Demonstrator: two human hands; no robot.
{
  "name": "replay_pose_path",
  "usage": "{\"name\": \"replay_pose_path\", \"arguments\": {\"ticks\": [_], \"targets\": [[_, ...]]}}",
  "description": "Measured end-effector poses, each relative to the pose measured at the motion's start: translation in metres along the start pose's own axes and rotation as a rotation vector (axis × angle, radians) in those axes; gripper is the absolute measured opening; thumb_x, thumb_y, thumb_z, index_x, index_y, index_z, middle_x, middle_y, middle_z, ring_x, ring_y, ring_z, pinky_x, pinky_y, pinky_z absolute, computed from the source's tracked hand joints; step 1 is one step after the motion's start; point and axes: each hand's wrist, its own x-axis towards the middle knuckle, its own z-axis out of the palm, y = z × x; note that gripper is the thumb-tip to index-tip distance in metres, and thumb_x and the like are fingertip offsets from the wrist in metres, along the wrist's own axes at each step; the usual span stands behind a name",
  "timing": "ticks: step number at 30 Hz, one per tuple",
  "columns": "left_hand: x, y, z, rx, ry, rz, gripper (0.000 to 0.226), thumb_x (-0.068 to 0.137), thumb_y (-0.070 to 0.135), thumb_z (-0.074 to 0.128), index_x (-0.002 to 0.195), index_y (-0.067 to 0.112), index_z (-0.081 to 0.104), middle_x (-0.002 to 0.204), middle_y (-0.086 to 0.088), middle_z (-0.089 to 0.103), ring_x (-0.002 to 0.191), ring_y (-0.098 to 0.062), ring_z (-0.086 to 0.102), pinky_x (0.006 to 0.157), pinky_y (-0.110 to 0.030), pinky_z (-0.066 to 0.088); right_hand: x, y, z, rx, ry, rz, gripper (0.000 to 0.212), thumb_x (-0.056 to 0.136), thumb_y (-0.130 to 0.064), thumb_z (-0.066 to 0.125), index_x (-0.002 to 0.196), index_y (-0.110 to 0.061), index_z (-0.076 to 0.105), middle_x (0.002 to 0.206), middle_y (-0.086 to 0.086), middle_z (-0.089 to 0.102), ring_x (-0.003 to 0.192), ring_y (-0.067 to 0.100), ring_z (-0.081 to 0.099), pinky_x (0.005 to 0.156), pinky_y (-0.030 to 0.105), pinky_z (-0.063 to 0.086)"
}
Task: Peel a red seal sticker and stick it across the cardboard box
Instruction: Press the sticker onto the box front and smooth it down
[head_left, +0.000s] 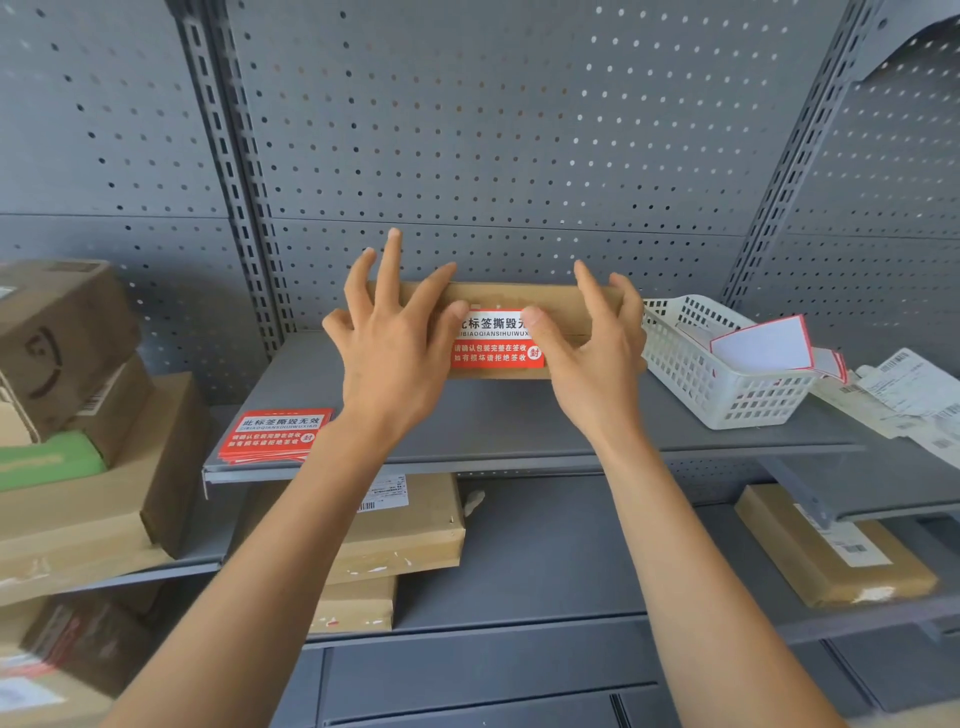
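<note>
Red seal sticker (496, 343): it is lying on the cardboard box (519, 301), its long axis running left to right along the box, its upper white band on the top face and its red band folding down over the front face.
Far left: stacked cartons (78, 364) are sitting on the neighbouring shelf, well apart from the work.
Spare stickers (272, 434): a small pile is resting near the front left corner of the shelf (519, 421), just beside the left forearm.
Left hand (395, 338): it is spreading flat over the left part of the box, fingers fanned and open, the thumb pressing at the sticker's left end; it is gripping nothing.
Box: it is lying lengthwise on the shelf against the pegboard (493, 130), directly between the two hands.
Right hand (592, 343): it is mirroring the left, thumb bearing down on the sticker's right end, fingers curling loosely over the box's top edge; I am seeing a press more than a hold.
Relation that matters: both thumbs are sitting equally near the sticker, one at each end, so any smoothing would probably be running outward along its length.
Progress: the sticker is looking applied; pressing it flat seems to be the step in hand.
Right side: a white basket (727, 374) holding peeled backing sheets (763, 345) is standing just beside the box.
</note>
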Motion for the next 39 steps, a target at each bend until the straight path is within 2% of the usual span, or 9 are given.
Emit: {"name": "replay_pose_path", "arguments": {"ticks": [2,4,10,17,19,22,26,34,39], "targets": [[0.000,-0.001,-0.003,0.021,-0.025,0.016,0.056,0.097,0.065,0.049,0.145,0.037,0.053,0.172,-0.004,0.014,0.155,-0.033,0.013,0.103,-0.055,0.025,-0.002,-0.001,-0.001,-0.037,-0.029,-0.011,0.087,0.077,-0.069,0.068,0.153,-0.041,0.036,0.166,-0.002,0.015,0.150,0.026,0.023,0.118,0.056,0.026],[0.001,-0.003,-0.003,0.037,-0.039,0.035,0.063,0.092,0.068,0.055,0.146,0.036,0.051,0.172,-0.004,0.013,0.155,-0.034,0.013,0.103,-0.056,0.025,0.000,0.001,-0.002,-0.047,-0.044,-0.024,0.090,0.075,-0.067,0.071,0.154,-0.041,0.034,0.166,-0.001,0.014,0.149,0.028,0.023,0.117,0.058,0.027],[-0.001,-0.009,-0.005,-0.002,-0.055,0.087,0.056,0.101,0.052,0.052,0.153,0.034,0.042,0.173,-0.003,0.011,0.156,-0.033,0.009,0.105,-0.056,0.025,0.006,0.006,-0.008,0.018,-0.069,-0.028,0.078,0.081,-0.053,0.072,0.151,-0.040,0.041,0.162,0.000,0.024,0.142,0.028,0.030,0.116,0.057,0.030],[-0.005,-0.019,-0.007,-0.046,-0.026,0.154,0.044,0.107,0.036,0.049,0.151,0.037,0.047,0.172,-0.004,0.016,0.157,-0.034,0.009,0.102,-0.056,0.025,0.007,0.007,-0.016,0.039,-0.112,-0.065,0.064,0.095,-0.033,0.067,0.153,-0.034,0.041,0.165,0.004,0.020,0.150,0.026,0.024,0.121,0.051,0.027],[-0.005,-0.018,-0.007,-0.056,-0.028,0.145,0.047,0.104,0.047,0.045,0.151,0.040,0.047,0.172,-0.003,0.015,0.157,-0.033,0.007,0.102,-0.056,0.024,0.005,0.006,-0.016,0.026,-0.125,-0.069,0.068,0.093,-0.042,0.066,0.154,-0.039,0.037,0.168,0.001,0.014,0.152,0.022,0.019,0.122,0.052,0.025],[-0.005,-0.015,-0.008,-0.023,-0.034,0.131,0.072,0.087,0.076,0.049,0.151,0.042,0.046,0.173,-0.002,0.012,0.158,-0.033,0.006,0.103,-0.056,0.025,0.000,0.004,-0.015,-0.005,-0.162,-0.041,0.096,0.074,-0.062,0.076,0.155,-0.048,0.025,0.168,-0.012,-0.001,0.154,0.017,0.010,0.123,0.053,0.022],[-0.005,-0.014,-0.004,0.041,-0.020,0.151,0.094,0.070,0.089,0.055,0.151,0.040,0.046,0.172,-0.006,0.014,0.157,-0.036,0.011,0.102,-0.059,0.029,-0.005,0.005,-0.011,-0.086,-0.154,-0.068,0.120,0.062,-0.060,0.086,0.156,-0.051,0.012,0.169,-0.010,-0.014,0.155,0.022,0.006,0.121,0.058,0.024],[-0.007,-0.014,-0.004,0.075,-0.008,0.132,0.094,0.070,0.084,0.061,0.152,0.041,0.043,0.172,-0.008,0.013,0.156,-0.037,0.014,0.103,-0.060,0.029,-0.006,0.004,-0.008,-0.116,-0.148,-0.082,0.120,0.064,-0.055,0.088,0.158,-0.048,0.012,0.169,-0.005,-0.012,0.155,0.026,0.007,0.119,0.061,0.025],[-0.007,-0.021,-0.010,0.051,-0.011,0.164,0.090,0.074,0.071,0.071,0.154,0.041,0.041,0.172,-0.007,0.014,0.155,-0.037,0.016,0.100,-0.058,0.031,-0.002,0.008,-0.015,-0.081,-0.175,-0.128,0.109,0.071,-0.042,0.089,0.158,-0.043,0.022,0.169,-0.003,0.001,0.150,0.027,0.015,0.121,0.053,0.025]]}}
